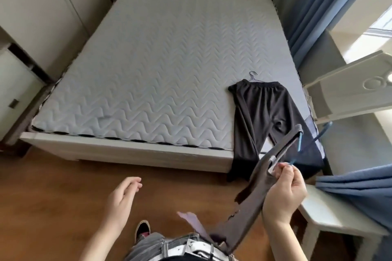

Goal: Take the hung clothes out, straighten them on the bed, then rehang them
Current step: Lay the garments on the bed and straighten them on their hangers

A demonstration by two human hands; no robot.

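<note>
— Where are the clothes now?

— One pair, the dark trousers (pixel 261 110), lies on the mattress (pixel 148 65) at its near right corner. The waistband points to the far end, and the legs run off the near edge and hang down the bed frame (pixel 127 150) toward the wooden floor (pixel 53 186). A thin hanger hook (pixel 253 76) pokes out just beyond the waistband.

— And the other piece?

— A grey garment (pixel 252 195) is up in the air on the near right, off the bed. The right hand (pixel 284 188) has it, fingers curled, with the fingertips pinching the cloth at its top by a white tag. A blue hanger (pixel 299 144) sticks out from the same pinch, toward the right. The cloth trails down past the person's belt (pixel 191 247).

— What about the left hand?

— The left hand (pixel 123 195) holds nothing. It hovers over the floor with the fingers loose and slightly bent, well apart from the right one.

— Anything else around?

— Blue curtains (pixel 314 6) hang along the right side of the bed. A white bench (pixel 331 220) sits near right with more blue cloth draped on it. There are pale wardrobe doors (pixel 31 6) on the left, and one shoe (pixel 142 229) shows below the hands.
</note>
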